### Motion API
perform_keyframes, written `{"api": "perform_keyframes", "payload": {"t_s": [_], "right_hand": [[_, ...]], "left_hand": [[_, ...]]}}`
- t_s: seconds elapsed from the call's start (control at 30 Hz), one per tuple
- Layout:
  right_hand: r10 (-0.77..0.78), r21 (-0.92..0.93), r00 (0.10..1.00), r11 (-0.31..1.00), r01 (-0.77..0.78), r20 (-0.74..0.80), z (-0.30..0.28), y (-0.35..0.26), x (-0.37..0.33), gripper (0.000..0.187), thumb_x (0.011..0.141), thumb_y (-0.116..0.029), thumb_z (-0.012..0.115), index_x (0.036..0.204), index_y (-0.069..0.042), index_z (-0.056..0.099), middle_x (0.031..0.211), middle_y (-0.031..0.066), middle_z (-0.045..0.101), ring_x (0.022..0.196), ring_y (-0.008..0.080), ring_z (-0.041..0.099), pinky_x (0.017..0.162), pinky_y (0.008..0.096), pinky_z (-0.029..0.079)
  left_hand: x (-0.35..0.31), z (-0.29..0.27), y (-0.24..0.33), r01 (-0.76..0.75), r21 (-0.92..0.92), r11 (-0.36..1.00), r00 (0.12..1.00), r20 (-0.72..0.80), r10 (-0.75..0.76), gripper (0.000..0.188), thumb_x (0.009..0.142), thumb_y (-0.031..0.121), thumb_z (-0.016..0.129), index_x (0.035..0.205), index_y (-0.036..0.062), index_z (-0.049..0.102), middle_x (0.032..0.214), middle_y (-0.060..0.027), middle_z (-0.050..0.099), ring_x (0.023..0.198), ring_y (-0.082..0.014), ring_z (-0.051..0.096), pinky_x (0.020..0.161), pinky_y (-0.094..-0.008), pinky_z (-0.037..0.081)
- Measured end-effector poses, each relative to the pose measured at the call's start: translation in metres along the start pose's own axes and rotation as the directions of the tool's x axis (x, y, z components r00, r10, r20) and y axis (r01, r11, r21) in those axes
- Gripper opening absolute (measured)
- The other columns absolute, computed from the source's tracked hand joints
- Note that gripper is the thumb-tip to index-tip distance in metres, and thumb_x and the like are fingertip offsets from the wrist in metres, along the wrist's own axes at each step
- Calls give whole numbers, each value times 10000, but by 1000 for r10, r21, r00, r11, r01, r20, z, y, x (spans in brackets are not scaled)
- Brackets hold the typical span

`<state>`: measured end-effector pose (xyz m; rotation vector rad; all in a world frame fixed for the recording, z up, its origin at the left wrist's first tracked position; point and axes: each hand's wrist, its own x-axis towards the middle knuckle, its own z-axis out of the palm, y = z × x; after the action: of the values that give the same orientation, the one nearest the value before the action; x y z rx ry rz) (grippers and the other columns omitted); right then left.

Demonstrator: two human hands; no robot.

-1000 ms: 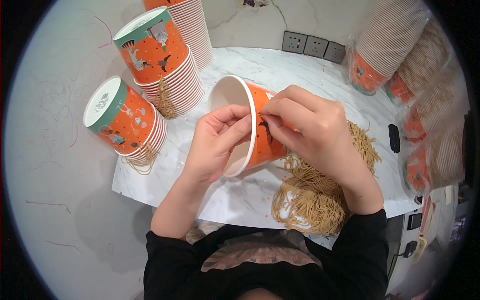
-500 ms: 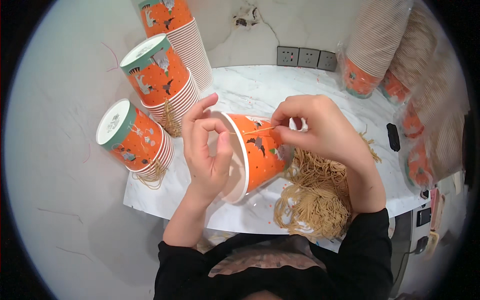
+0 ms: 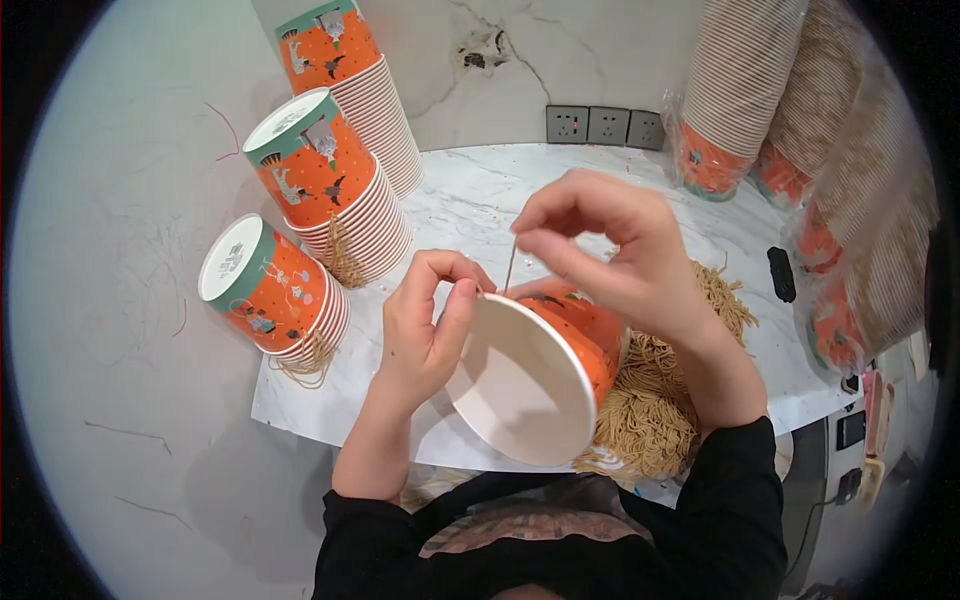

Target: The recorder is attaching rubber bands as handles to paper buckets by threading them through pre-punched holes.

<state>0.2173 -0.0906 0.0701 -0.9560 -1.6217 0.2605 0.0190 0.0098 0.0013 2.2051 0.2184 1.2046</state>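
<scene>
A large orange paper bucket (image 3: 520, 390) with a white inside lies tipped in front of me, its mouth turned toward me. My left hand (image 3: 425, 320) is closed at the bucket's upper left rim, thumb and forefinger pinching a tan string (image 3: 510, 265) there. The other end of that string rises from the rim to my right hand (image 3: 615, 245), which pinches it between thumb and forefinger above the bucket. Whether the left fingertips also grip the rim is hard to tell. Beside the bucket, under my right forearm, lies a heap of tan strings (image 3: 650, 430).
Nested stacks of the same buckets (image 3: 325, 170) stand upside down at the left, two with loose strings hanging on them. Bagged bucket stacks (image 3: 715, 160) fill the right side. A black object (image 3: 781, 275) lies on the marbled table (image 3: 460, 185); wall sockets (image 3: 607, 126) are behind.
The bucket has swung so its mouth faces me more. My left hand has dropped to its rim, and the right hand has drawn the string from level to upright.
</scene>
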Motion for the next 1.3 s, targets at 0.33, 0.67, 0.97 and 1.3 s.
{"api": "perform_keyframes", "payload": {"t_s": [0.33, 0.67, 0.97, 1.3], "right_hand": [[242, 49, 965, 968, -248, 101, 17, 8, -7, 114, 896, -61, 688, 960, 32, 672, 861, 96, 713, 757, 145, 699, 704, 289, 568], [441, 301, 838, 792, -531, 321, 4, 13, -1, 163, 922, -139, 738, 976, 5, 684, 893, 24, 691, 769, 61, 610, 692, 230, 515], [210, -85, 964, 976, -198, 165, 11, 0, -8, 83, 818, -35, 767, 877, -2, 719, 1036, 74, 662, 888, 170, 663, 765, 291, 526], [306, -43, 944, 952, -303, 122, 12, -6, -6, 56, 870, -29, 717, 885, -19, 664, 1097, 45, 645, 889, 127, 651, 755, 256, 538]], "left_hand": [[-1, 0, 6, 317, -662, 679, 945, 158, -287, 134, 1081, 177, 456, 1108, 47, 477, 989, -123, 704, 726, -54, 541, 681, -202, 460], [-3, 7, -6, 341, -911, 232, 896, 240, -372, 115, 1057, 161, 524, 1079, 58, 569, 1148, -67, 630, 752, -58, 499, 678, -206, 453], [-4, 24, 11, 192, -939, 287, 929, 79, -360, 135, 1037, 104, 569, 1130, 11, 600, 1277, -98, 593, 1117, -172, 619, 980, -331, 523], [-4, 23, 11, 151, -956, 250, 878, 14, -478, 274, 1039, 37, 504, 1297, -17, 577, 1493, -163, 489, 1210, -185, 586, 1029, -371, 515]]}}
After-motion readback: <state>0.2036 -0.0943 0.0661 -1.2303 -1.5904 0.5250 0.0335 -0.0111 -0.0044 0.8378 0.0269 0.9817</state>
